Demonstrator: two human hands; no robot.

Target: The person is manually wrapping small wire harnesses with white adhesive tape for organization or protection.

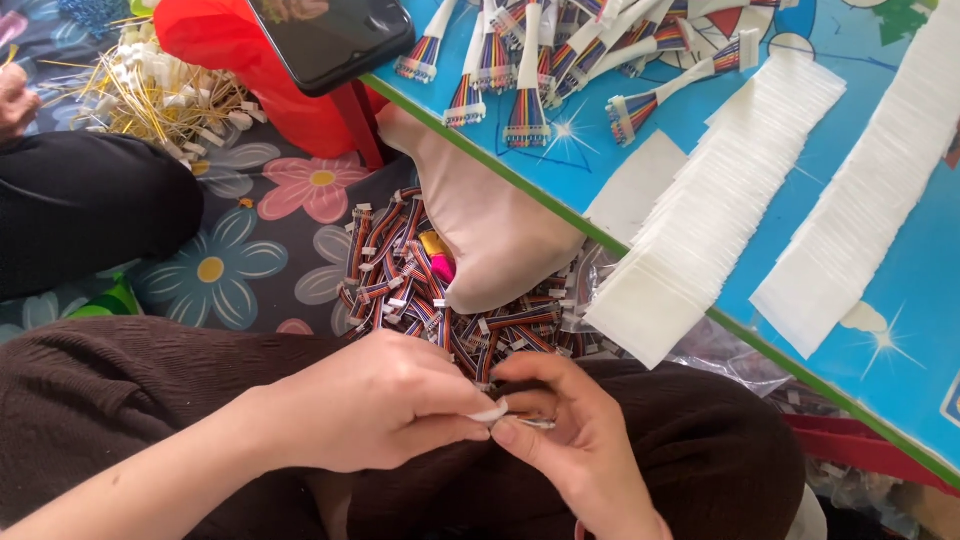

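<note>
Left hand [375, 405] and right hand [570, 440] pinching together a small white strip [490, 412] over the lap; held part mostly hidden by fingers. Rainbow ribbon-cable pile [420, 290] lying beyond, partly covered by a foot [490, 235].

Blue table [905, 330] with white strips [700, 215]

A small white strip of paper-like label [490, 411] is pinched between the thumb and fingertips of the left hand [375, 405], with only its curved end showing past the grip. A short, thin cable piece with a pale, glinting end [537, 423] is held against the fingers of the right hand [570, 430], lying nearly level just beside the white strip. Both small parts are kept close together above the lap, in front of the loose heap of rainbow-coloured ribbon cables with white connectors [420, 290].
</note>
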